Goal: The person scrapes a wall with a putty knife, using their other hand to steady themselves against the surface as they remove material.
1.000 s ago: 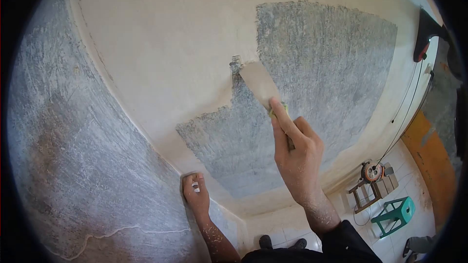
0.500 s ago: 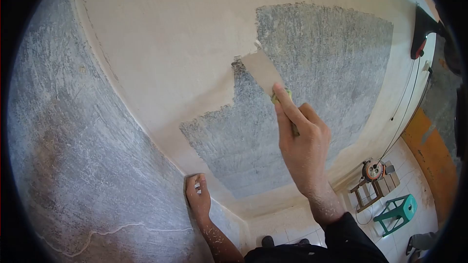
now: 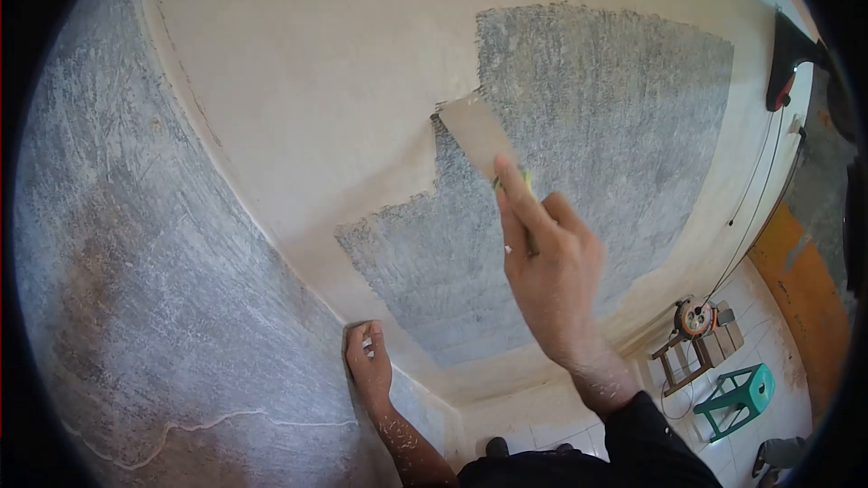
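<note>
My right hand (image 3: 556,271) is closed round the handle of a putty knife (image 3: 477,134), with the index finger stretched along toward the blade. A bit of yellow-green shows at the handle's top. The blade's wide edge lies at the border between the cream paint (image 3: 325,81) and the bare grey patch (image 3: 597,145) on the wall. My left hand (image 3: 369,366) is low at the wall corner, its fingers curled in against the wall. A small pale spot shows between thumb and fingers; I cannot tell what it is. White flakes dot both forearms.
A grey wall (image 3: 181,289) with a wavy white line runs along the left. At lower right are a cable reel (image 3: 694,314), a wooden stool (image 3: 683,366) and a green plastic stool (image 3: 746,398) on tiles. Another person's feet (image 3: 773,456) show at the edge.
The putty knife has shifted slightly left and down along the paint border. A curl of paint at the blade's upper corner is gone, leaving grey there. My left hand stays put.
</note>
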### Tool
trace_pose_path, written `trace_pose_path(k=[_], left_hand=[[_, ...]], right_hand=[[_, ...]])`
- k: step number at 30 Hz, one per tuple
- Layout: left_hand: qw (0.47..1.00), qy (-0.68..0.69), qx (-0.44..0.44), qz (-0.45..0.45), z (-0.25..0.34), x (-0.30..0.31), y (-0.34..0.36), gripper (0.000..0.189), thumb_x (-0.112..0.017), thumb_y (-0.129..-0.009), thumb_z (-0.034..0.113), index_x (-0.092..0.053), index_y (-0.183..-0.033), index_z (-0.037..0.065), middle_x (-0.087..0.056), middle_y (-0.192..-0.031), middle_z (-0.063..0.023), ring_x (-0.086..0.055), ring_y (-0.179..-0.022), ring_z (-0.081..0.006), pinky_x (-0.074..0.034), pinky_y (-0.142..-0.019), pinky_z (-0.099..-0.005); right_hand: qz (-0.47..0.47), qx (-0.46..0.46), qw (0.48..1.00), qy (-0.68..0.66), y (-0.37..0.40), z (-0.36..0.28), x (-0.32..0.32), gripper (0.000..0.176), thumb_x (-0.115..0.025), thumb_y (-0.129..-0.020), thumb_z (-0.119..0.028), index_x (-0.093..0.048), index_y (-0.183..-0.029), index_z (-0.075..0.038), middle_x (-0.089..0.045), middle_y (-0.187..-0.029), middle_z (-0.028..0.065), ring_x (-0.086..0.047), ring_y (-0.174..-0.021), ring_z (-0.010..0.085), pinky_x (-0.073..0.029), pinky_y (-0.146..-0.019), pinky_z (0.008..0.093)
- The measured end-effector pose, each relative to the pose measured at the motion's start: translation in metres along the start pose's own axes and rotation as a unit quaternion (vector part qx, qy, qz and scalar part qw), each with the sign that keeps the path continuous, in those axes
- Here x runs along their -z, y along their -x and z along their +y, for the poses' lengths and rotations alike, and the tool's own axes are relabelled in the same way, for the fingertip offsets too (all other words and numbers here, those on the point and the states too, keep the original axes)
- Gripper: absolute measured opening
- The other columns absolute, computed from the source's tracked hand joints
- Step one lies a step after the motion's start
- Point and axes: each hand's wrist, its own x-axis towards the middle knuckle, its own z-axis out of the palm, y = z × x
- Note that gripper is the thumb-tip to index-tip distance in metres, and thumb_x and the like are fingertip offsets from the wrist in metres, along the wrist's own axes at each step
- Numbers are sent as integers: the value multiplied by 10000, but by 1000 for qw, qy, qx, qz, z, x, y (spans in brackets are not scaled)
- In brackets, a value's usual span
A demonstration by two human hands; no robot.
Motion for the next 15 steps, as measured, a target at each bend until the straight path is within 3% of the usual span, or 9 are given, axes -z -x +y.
trace_pose_path(k=[5, 8, 9, 15], left_hand=[[999, 36, 10, 4, -6, -6, 0, 234, -592, -992, 245, -649, -1057, 27, -626, -1064, -89, -624, -982, -230, -510, -764, -352], [1000, 21, 19, -4, -9, -5, -2, 227, -596, -990, 235, -648, -1059, 25, -622, -1068, -85, -622, -973, -225, -508, -776, -350], [999, 23, 20, -10, -6, -4, -2, 223, -598, -990, 231, -648, -1060, 25, -623, -1067, -83, -620, -971, -221, -505, -778, -347], [997, 60, 45, -14, -10, -7, 0, 214, -596, -992, 222, -649, -1067, 28, -626, -1067, -78, -607, -970, -203, -491, -788, -332]], right_hand=[[-30, -5, 1000, -1, 23, 13, 0, 391, -657, -955, -181, -628, -1344, -197, -481, -633, 11, -393, -418, 66, -324, -363, 276], [-4, 15, 1000, 2, -12, -4, 1, 394, -666, -949, -186, -630, -1341, -197, -479, -634, 7, -402, -422, 59, -329, -363, 274], [-8, -3, 1000, -18, -17, -16, 13, 346, -656, -960, -134, -668, -1303, -183, -426, -603, 2, -331, -485, 74, -281, -425, 295], [-12, -26, 999, -36, 11, 6, -9, 359, -664, -955, -137, -664, -1309, -198, -453, -612, -1, -351, -493, 64, -297, -432, 293]])
